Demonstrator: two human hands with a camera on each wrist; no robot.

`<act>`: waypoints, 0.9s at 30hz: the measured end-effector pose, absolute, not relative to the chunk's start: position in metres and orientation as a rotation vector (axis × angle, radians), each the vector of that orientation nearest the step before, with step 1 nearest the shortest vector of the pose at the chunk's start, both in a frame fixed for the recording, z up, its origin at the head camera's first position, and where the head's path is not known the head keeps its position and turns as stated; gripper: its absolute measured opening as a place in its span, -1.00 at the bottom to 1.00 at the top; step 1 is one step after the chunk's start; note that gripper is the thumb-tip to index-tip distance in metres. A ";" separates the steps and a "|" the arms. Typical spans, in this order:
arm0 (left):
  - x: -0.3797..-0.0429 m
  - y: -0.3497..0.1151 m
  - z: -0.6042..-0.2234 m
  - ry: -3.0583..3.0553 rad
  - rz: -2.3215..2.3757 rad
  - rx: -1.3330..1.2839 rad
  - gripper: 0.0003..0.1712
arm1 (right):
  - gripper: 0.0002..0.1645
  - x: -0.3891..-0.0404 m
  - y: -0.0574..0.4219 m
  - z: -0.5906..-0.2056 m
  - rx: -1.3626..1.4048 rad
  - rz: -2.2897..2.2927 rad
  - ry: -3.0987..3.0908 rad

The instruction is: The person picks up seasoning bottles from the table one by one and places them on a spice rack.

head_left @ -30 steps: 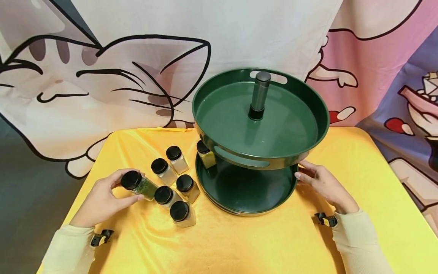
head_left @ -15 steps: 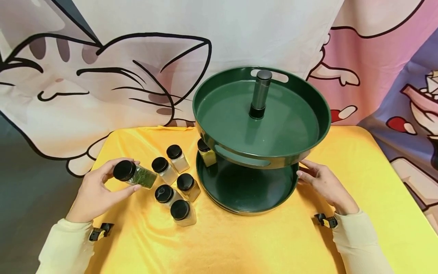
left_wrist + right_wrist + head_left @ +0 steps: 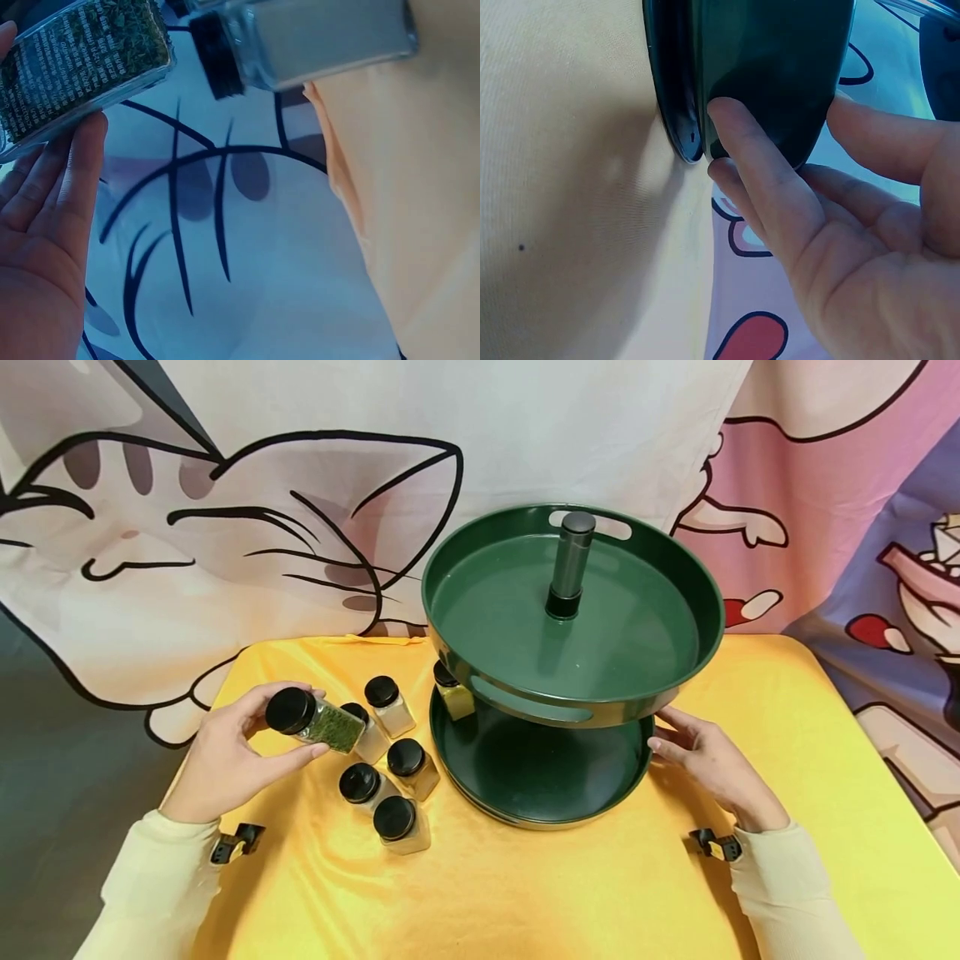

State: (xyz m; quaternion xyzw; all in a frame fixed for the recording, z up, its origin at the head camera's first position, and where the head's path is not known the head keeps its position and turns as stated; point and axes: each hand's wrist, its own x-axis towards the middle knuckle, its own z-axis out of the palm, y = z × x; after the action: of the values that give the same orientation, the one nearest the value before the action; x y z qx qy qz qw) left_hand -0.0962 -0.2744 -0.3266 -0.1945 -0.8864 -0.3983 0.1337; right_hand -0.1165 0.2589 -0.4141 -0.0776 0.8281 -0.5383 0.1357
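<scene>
My left hand [image 3: 236, 752] pinches a spice jar [image 3: 336, 727] of green dried herbs with a black lid, tilted with its base toward the right. The jar is raised over the table and overlaps a pale spice jar behind it in the head view. Printed lettering shows on its side in the left wrist view. A dark green two-tier round tray [image 3: 495, 664] stands right of centre. At its lower tier's right side is my right hand [image 3: 705, 764], fingers [image 3: 761, 161] resting on the outer wall and thumb tip by the rim.
Several black-lidded spice jars [image 3: 414, 770] with pale or tan contents stand left of the tray on the yellow tablecloth [image 3: 510, 893]. One yellow-filled jar [image 3: 456, 700] sits inside the lower tier. The upper tier, with a central post [image 3: 572, 560], overhangs the lower one.
My left hand has lifted the herb jar from beside the other jars, drawn it left, then moved it back right and farther from me. The right hand stays at the tray.
</scene>
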 end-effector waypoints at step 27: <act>-0.125 -0.210 -0.303 -2.821 -0.917 -0.635 -0.29 | -0.26 -0.113 0.259 -0.413 -0.247 -1.615 2.345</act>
State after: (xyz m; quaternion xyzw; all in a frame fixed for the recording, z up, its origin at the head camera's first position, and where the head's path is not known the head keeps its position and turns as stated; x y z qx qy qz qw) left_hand -0.1249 -0.2100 -0.3035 -0.2090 -0.9286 -0.3018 0.0542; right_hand -0.1134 0.2586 -0.4126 -0.0855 0.8123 -0.5593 0.1414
